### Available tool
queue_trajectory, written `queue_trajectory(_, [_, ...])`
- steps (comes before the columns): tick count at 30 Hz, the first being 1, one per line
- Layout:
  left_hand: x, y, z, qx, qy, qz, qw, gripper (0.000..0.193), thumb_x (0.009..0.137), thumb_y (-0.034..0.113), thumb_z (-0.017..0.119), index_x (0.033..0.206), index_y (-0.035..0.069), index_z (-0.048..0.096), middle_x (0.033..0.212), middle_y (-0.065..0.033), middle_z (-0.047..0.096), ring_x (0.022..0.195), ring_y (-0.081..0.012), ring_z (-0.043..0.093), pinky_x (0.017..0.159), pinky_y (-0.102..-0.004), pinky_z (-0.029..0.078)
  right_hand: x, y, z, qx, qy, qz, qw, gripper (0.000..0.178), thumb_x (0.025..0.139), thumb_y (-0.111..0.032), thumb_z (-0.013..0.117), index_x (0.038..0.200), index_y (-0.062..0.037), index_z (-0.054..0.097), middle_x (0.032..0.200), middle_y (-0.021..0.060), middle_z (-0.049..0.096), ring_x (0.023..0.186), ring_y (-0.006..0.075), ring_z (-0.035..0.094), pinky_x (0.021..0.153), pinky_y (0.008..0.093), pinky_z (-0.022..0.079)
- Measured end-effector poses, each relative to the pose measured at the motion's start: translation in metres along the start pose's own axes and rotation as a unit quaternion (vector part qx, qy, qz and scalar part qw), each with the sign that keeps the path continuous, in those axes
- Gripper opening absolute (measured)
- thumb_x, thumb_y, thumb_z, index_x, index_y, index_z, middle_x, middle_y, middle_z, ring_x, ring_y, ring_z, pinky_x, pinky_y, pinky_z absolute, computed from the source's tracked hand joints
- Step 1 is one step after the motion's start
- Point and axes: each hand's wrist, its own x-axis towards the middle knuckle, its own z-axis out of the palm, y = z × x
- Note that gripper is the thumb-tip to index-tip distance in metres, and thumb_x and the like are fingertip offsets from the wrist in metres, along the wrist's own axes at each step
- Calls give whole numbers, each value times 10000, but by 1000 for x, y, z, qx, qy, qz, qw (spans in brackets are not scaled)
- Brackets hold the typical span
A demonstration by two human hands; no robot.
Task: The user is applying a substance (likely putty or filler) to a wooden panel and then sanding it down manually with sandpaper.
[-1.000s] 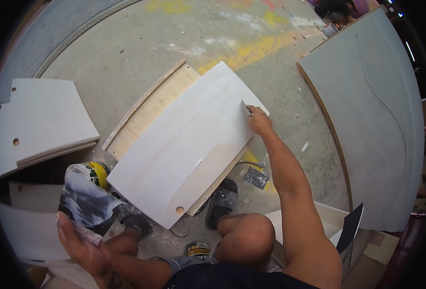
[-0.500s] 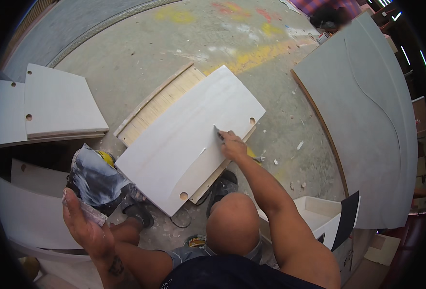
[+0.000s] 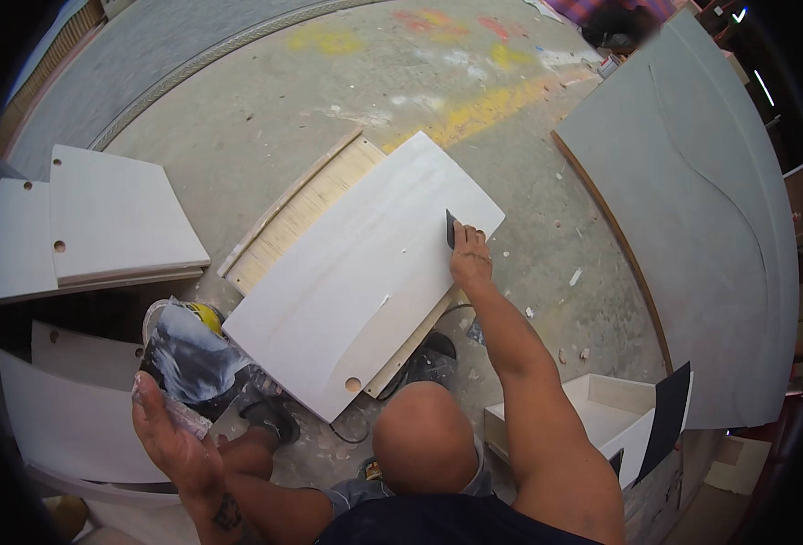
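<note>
A white-coated wooden panel (image 3: pixel 347 263) with a round hole near its front corner lies at a slant in front of me. Pinched in my right hand (image 3: pixel 471 254) is a dark, flat scraper (image 3: pixel 450 227), its blade against the panel near the right end. The hand covers the hole on that side. Two small white dabs and a ridge of filler show on the panel's surface. At the lower left, my left hand (image 3: pixel 179 450) is raised, thumb up, holding a flat, filler-smeared plate (image 3: pixel 188 420) whose exact kind I cannot make out.
Beneath the panel is a bare plywood piece (image 3: pixel 306 204). White panels (image 3: pixel 124 218) are stacked at left, above a bucket (image 3: pixel 206 316) draped with a stained sheet. A large grey panel (image 3: pixel 701 236) stands right, beside a white drawer box (image 3: pixel 610 400). Debris dots the concrete floor.
My right hand and the scraper have moved right and slightly up along the panel, toward its far right end. My left hand stays raised with the plate, slightly lower in view.
</note>
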Motion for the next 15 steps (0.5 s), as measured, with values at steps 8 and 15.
queue_trajectory(8, [5, -16, 8, 64, 78, 40, 994, 410, 1064, 283, 477, 1226, -90, 522, 1166, -142, 573, 1113, -201, 572, 971, -333, 462, -99, -24, -13, -10, -148, -9, 989, 522, 900, -124, 492, 1410, -29, 433, 1293, 176, 524, 1152, 382, 541, 991, 504, 436])
queue_trajectory(15, [9, -9, 10, -2, -34, 16, 999, 385, 1072, 271, 447, 1258, -56, 529, 1211, -141, 579, 1153, -211, 578, 1009, -349, 460, -5, 18, -29, 101, -51, 53, 992, 579, 831, -41, 526, 1402, -90, 447, 1270, 187, 533, 1135, 401, 549, 983, 487, 460])
